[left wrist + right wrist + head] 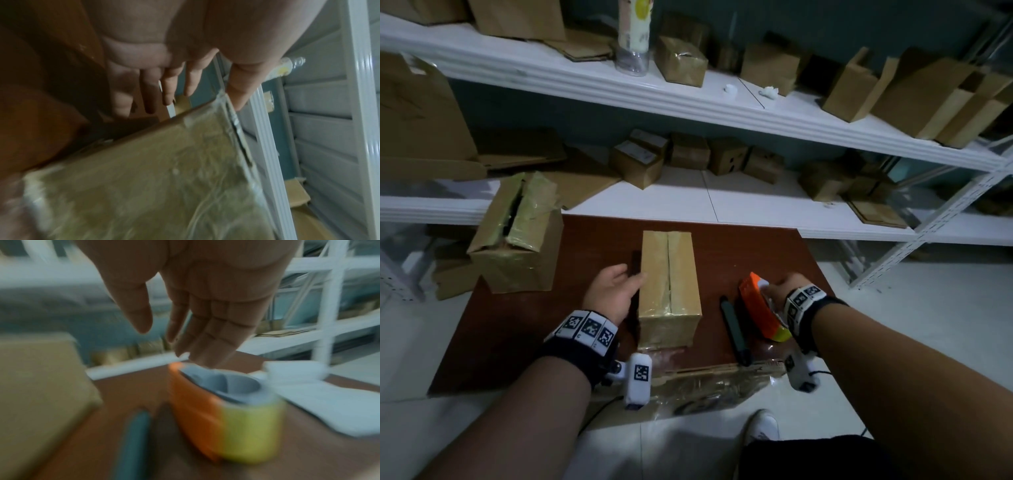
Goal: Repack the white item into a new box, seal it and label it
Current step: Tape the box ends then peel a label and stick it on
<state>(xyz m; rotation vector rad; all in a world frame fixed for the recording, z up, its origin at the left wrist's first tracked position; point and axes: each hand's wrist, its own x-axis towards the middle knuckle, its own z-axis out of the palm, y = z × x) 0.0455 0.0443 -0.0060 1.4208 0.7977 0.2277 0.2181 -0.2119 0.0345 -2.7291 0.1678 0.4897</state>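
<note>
A closed cardboard box (669, 291) with glossy tape along its top seam stands in the middle of the brown table (517, 342). My left hand (616, 291) lies against its left side with straight fingers (170, 87), the thumb at the box's (154, 178) top edge. My right hand (777, 287) hovers over an orange tape dispenser (760, 311) with a yellowish roll. Its fingers (205, 337) are straight, their tips just above the dispenser (222, 410), gripping nothing. No white item is in sight.
A torn-open taped box (517, 236) sits at the table's left rear. A dark pen-like tool (734, 330) lies between box and dispenser. White sheets (329, 402) lie right of the dispenser. Flattened cardboard under plastic (705, 380) overhangs the near edge. Shelves (722, 202) of boxes stand behind.
</note>
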